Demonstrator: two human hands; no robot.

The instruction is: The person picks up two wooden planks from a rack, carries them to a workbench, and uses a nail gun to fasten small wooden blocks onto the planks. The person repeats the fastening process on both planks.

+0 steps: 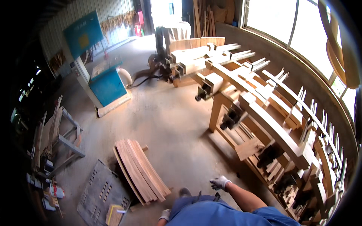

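My right hand, in a white glove with dark fingers, is held out over the concrete floor beside the wooden workbench. Its fingers are loosely bent and apart, and I see nothing in them. My left hand, also gloved, hangs low at my side by the lower edge; its fingers are hidden. Closest to it lies a stack of long, slightly curved wooden boards. A grey slotted plastic pallet is just left of the stack, with a small wood block on its near end. Neither hand touches the boards.
A long wooden clamping bench with bar clamps and timber runs along the right, under the windows. A teal bandsaw stands at the far left. At left are a grey metal stand and containers on the floor.
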